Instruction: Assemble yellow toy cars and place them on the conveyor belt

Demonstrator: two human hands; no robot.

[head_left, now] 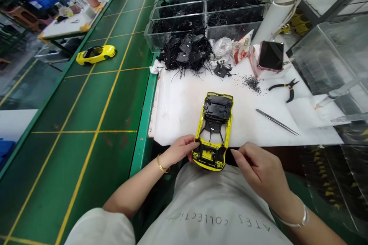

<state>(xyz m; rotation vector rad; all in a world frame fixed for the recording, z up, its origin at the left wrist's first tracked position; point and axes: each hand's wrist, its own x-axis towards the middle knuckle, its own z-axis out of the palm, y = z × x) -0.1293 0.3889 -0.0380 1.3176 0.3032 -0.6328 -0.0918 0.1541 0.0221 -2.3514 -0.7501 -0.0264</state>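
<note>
A yellow model car body (228, 130), underside up with black parts fitted inside, lies over the front edge of the white work surface (178, 103). My left hand (181, 149) grips its near left side between thumb and fingers. Beside the near right corner, my right hand (258, 166) is closed in a pinch. What sits between those fingertips, if anything, is too small to make out. A black panel with thin legs (213, 127) lies within the middle of the body, and a larger black piece (218, 106) fills its far end.
Black thin-legged parts (188, 51) heap before a clear divided bin (178, 26). To the right are tiny black screws (251, 83), cutting pliers (287, 87), tweezers (277, 121) and a phone (270, 55). A yellow model car (96, 54) stands on the green conveyor (115, 103).
</note>
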